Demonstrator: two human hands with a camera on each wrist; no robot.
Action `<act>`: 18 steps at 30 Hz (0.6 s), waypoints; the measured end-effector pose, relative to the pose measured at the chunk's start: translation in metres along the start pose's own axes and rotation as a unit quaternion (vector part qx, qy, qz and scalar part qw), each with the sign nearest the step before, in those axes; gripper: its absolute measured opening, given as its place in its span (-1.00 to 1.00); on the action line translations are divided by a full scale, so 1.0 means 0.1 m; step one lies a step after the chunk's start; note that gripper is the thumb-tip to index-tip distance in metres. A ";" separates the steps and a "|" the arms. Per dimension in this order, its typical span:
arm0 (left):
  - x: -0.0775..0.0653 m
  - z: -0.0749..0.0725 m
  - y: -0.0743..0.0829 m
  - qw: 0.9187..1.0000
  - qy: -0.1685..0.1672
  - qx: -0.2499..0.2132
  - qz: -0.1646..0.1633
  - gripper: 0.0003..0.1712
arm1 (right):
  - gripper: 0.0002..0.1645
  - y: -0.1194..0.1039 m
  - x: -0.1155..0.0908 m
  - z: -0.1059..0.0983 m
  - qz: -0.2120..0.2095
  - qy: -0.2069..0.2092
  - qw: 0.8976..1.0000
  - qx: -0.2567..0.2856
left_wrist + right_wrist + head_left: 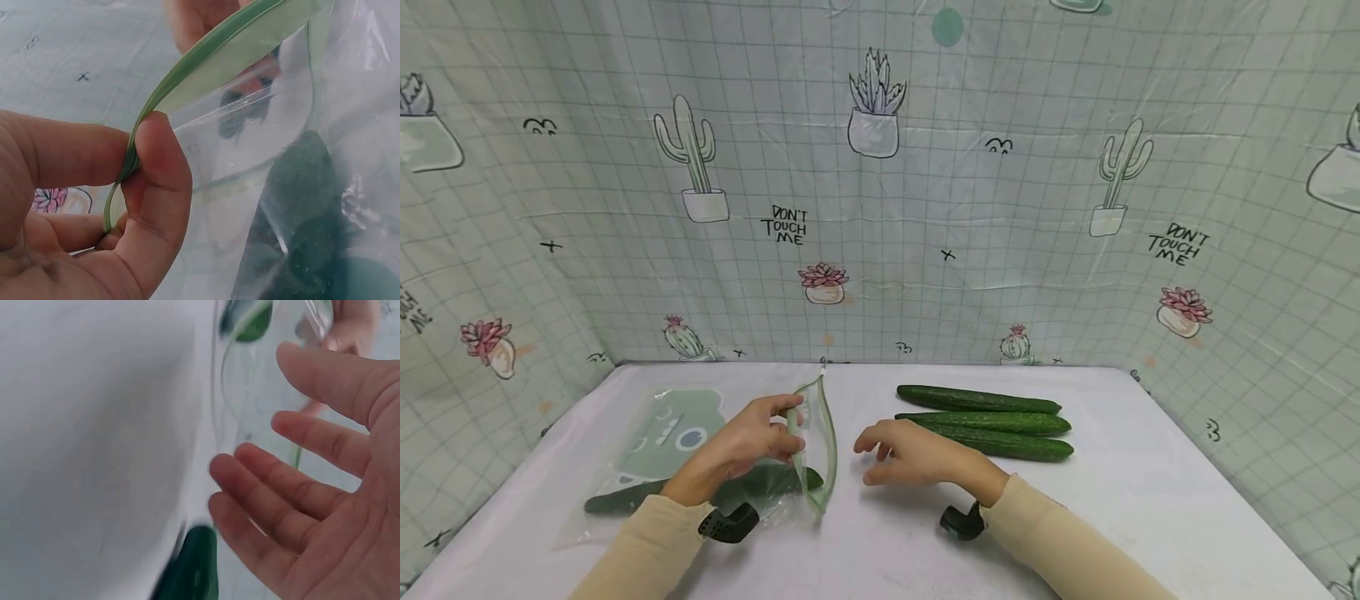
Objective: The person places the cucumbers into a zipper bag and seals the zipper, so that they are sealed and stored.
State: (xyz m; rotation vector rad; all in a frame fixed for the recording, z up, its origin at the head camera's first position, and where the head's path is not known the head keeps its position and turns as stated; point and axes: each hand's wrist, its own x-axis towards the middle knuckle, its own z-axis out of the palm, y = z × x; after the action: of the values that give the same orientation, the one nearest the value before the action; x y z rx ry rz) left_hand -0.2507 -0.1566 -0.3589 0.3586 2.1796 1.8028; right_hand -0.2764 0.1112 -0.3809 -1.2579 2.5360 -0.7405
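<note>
My left hand pinches the green-edged mouth of a clear plastic zip bag, between thumb and fingers in the left wrist view. The bag's mouth gapes toward the right, and a cucumber lies inside with one end near the opening. A pale green printed figure shows on the bag. My right hand hovers right of the bag mouth, fingers loosely bent and holding nothing. Beyond and beside it lie three cucumbers: a far one, a middle one and a near one.
A white table surface lies under everything. Behind and at both sides hangs a grid-patterned cloth with cactus prints. Dark devices sit at the left wrist and the right wrist.
</note>
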 end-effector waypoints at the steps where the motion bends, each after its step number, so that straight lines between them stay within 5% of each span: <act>1: 0.00 0.00 0.00 1.000 -0.002 0.001 0.001 -0.14 | -0.57 0.03 -0.06 -0.03 0.003 0.010 1.000 -0.004; 18: -0.02 0.02 -0.08 0.999 0.015 0.006 0.030 -0.14 | -0.54 0.58 -0.98 -0.48 0.088 0.119 0.982 -0.114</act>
State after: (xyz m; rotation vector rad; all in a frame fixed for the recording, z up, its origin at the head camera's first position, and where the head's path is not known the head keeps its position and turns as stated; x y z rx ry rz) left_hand -0.2483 -0.1568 -0.3675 0.4059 2.2229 1.8391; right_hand -0.2755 0.2342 -0.3738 -1.0425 2.9517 -0.6057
